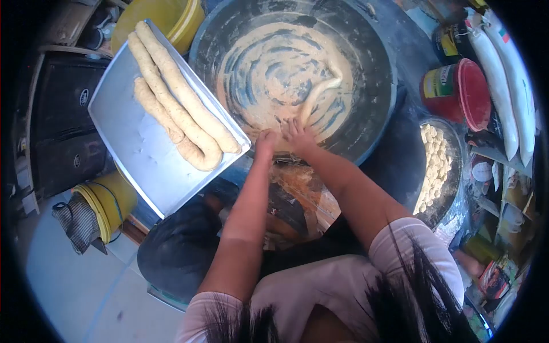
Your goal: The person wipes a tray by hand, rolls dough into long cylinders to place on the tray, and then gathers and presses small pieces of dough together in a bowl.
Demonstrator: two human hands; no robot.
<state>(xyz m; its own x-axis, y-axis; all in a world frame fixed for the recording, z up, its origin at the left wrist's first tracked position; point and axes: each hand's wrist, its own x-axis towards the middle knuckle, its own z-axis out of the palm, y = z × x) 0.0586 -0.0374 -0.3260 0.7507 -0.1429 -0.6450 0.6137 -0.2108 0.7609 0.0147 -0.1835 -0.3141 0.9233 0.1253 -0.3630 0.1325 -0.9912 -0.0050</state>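
A thin, bent rope of dough [315, 98] lies in a big dark round basin [374, 74] dusted with flour. Over its near end, my right hand [298, 136] rests with the fingers spread and stretched out. Just beside it, at the basin's near side, my left hand [267, 139] is closed. Whatever its fingers hold, if anything, is hidden. To the left, a silver metal tray [140, 166] carries thick dough rolls [183, 106], one of them folded back in a bend.
A yellow bucket [186, 26] stands behind the tray, another yellow bucket [108, 208] with a checked cloth at lower left. On the right are a red bucket [457, 94], a round pan [452, 197] of small dough pieces [434, 166], and long white packages [497, 86].
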